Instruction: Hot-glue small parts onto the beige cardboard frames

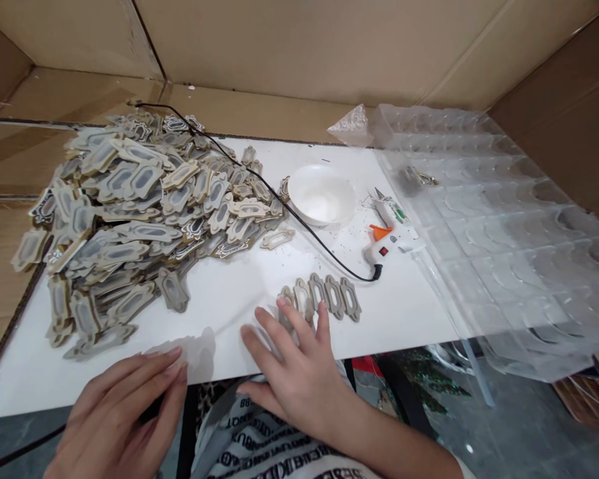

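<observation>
A big heap of flat ornate plaques (130, 213), beige and grey, covers the left half of the white tabletop (229, 293). A short row of several such plaques (329, 296) lies overlapping near the front edge. My right hand (292, 369) lies open with spread fingers, its fingertips touching the left end of that row. My left hand (120, 412) rests at the table's front edge, fingers extended and together, holding nothing.
A white bowl (322, 194) sits mid-table. A white glue gun (387, 243) with an orange trigger lies right of it, its black cord (259, 179) running across the heap. Clear plastic blister trays (504, 226) fill the right side. Cardboard walls (299, 46) surround the table.
</observation>
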Demonstrator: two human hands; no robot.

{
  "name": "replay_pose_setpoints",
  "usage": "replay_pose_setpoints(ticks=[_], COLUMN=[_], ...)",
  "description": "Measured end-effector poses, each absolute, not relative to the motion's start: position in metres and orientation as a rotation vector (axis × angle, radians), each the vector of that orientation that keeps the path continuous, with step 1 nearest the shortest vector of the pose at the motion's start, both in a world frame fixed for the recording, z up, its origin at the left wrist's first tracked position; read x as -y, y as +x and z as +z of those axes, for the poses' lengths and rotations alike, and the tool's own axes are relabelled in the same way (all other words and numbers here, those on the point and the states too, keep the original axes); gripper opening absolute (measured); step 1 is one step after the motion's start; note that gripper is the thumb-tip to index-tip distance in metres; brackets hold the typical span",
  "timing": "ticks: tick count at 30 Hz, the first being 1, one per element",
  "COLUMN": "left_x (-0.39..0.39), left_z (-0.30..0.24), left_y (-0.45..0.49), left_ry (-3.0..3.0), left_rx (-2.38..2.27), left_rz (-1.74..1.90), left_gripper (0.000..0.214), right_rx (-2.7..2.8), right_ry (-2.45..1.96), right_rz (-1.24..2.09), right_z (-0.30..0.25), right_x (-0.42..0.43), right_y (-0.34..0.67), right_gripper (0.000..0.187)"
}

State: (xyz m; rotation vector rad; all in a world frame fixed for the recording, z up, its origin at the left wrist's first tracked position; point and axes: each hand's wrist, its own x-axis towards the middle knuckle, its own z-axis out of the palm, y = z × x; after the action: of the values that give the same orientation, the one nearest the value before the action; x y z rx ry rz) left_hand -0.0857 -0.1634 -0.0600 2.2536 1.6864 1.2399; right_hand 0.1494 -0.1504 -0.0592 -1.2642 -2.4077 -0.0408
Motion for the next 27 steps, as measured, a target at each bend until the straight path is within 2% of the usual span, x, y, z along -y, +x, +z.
replay_pose_setpoints(ticks=[4, 8, 14, 19, 27], left_x=[0.158, 0.150, 0.142, 0.125, 0.118], left_z=[-0.058, -0.062, -0.065, -0.057, -0.045], left_y=[-0.081, -0.071, -0.050, -0.041, -0.049], left_ry=[2.479, 2.614, 2.663, 2.704, 2.559], left_rx=[-1.601, -1.599, -1.678, -1.746, -1.701], left_rz=[1.154, 1.148, 1.053, 0.957, 1.165], left_gripper=[0.029, 0.018, 0.014, 0.011, 0.018], right_rx=[2.460, 2.452, 2.363, 2.244, 2.180], right_ry=[-1.194, -1.224, -1.271, -1.278, -1.257], right_rz=[0.002, -0.005, -0.043, -0.106, -0.186], right_z=[-0.058, -0.058, -0.062, -0.068, -0.073], right_x=[0.152, 0.153, 0.157, 0.163, 0.165], right_y=[0.151, 0.152, 0.156, 0.164, 0.164], right_gripper=[0.039, 0.043, 0.041, 0.024, 0.017])
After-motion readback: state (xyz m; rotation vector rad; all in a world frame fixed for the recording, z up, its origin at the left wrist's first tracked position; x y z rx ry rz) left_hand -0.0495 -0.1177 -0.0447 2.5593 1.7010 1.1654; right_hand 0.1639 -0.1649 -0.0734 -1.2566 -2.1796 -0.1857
